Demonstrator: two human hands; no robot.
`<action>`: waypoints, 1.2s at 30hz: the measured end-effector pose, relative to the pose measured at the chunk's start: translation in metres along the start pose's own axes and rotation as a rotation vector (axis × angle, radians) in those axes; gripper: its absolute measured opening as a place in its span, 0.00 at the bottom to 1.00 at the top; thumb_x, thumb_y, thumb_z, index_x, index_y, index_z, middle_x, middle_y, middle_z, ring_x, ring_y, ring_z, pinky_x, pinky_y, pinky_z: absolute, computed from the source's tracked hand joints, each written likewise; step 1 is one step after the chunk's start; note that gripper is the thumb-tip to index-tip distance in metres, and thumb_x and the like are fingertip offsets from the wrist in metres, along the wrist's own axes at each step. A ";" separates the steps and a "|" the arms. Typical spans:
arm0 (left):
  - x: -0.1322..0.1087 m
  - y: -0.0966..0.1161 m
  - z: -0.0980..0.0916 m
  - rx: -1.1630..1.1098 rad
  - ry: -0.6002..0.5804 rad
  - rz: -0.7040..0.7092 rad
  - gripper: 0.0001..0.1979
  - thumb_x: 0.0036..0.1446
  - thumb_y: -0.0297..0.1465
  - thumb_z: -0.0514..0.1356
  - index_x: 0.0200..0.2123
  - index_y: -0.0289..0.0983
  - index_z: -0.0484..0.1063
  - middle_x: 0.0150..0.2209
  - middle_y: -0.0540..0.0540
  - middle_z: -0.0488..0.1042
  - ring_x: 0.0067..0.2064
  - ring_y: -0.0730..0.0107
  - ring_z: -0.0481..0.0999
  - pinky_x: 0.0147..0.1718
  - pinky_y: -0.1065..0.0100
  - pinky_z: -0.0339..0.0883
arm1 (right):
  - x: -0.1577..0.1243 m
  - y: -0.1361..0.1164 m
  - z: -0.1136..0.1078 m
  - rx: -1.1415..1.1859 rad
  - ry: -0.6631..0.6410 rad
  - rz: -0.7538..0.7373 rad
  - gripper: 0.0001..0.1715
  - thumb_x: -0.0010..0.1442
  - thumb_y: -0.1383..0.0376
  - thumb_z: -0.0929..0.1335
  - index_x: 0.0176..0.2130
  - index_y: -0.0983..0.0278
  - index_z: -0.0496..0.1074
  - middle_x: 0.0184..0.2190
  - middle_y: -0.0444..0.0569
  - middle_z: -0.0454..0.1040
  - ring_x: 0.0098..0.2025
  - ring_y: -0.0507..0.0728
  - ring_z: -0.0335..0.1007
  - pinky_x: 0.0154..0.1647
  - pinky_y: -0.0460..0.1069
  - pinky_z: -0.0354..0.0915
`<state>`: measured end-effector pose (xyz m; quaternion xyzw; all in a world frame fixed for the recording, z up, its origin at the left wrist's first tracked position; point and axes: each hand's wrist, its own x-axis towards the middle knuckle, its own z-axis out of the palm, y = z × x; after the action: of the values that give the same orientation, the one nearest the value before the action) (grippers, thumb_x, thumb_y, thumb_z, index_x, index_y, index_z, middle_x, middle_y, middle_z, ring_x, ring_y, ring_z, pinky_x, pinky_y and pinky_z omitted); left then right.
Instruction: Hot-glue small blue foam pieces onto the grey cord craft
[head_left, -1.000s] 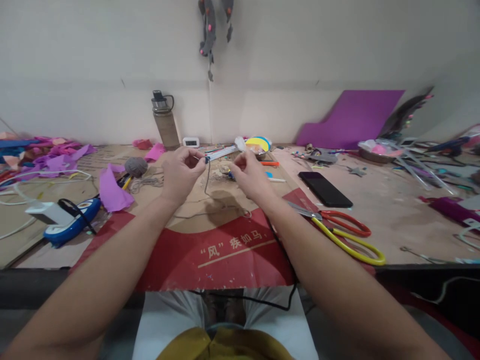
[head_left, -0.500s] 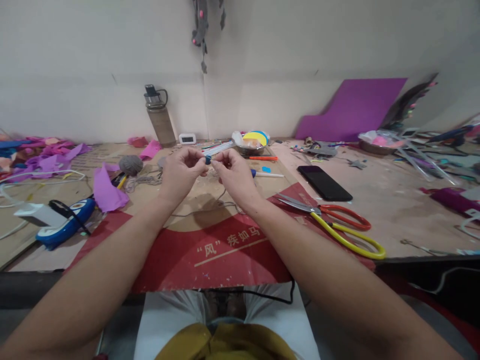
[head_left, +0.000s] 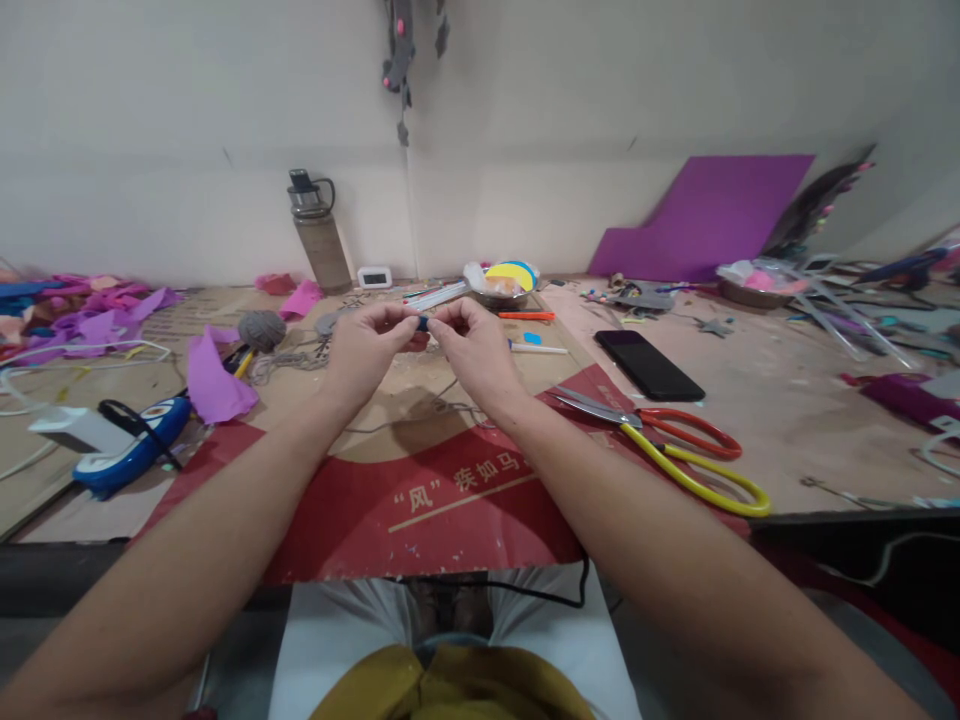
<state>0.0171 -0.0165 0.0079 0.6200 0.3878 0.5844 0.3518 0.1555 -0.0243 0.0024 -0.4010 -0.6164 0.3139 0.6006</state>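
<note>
From my seat, a red-printed sheet (head_left: 337, 530) lies at the front edge of the counter (head_left: 795, 420) at twelve o'clock, with red-and-yellow-handled scissors (head_left: 631, 421) at two. Beyond, also at twelve, the fingers of my left hand (head_left: 361, 350) and right hand (head_left: 481, 352) meet, both pinching a small blue piece (head_left: 423, 323) they mostly hide. A black phone (head_left: 649, 366) lies at one, a grey yarn ball (head_left: 262, 330) at eleven. Farthest, I see a bowl (head_left: 501, 299) near twelve and a bottle (head_left: 323, 250) toward eleven, by the wall (head_left: 540, 110).
</note>
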 end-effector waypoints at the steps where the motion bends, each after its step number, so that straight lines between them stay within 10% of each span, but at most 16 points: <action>1: 0.000 0.000 0.000 -0.010 0.000 -0.002 0.07 0.49 0.32 0.65 0.30 0.34 0.76 0.25 0.47 0.77 0.26 0.72 0.78 0.32 0.67 0.77 | 0.000 0.000 0.000 -0.001 0.002 0.002 0.05 0.55 0.67 0.66 0.28 0.63 0.66 0.23 0.39 0.65 0.26 0.48 0.58 0.30 0.46 0.57; 36: -0.003 0.006 0.002 0.021 -0.007 0.041 0.06 0.50 0.32 0.64 0.25 0.36 0.73 0.23 0.49 0.74 0.25 0.73 0.76 0.30 0.69 0.75 | -0.004 -0.008 -0.002 -0.105 0.003 -0.075 0.08 0.56 0.67 0.66 0.27 0.61 0.62 0.22 0.38 0.63 0.26 0.49 0.58 0.30 0.47 0.56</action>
<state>0.0197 -0.0219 0.0116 0.6335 0.3798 0.5851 0.3348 0.1568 -0.0318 0.0077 -0.4089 -0.6459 0.2577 0.5909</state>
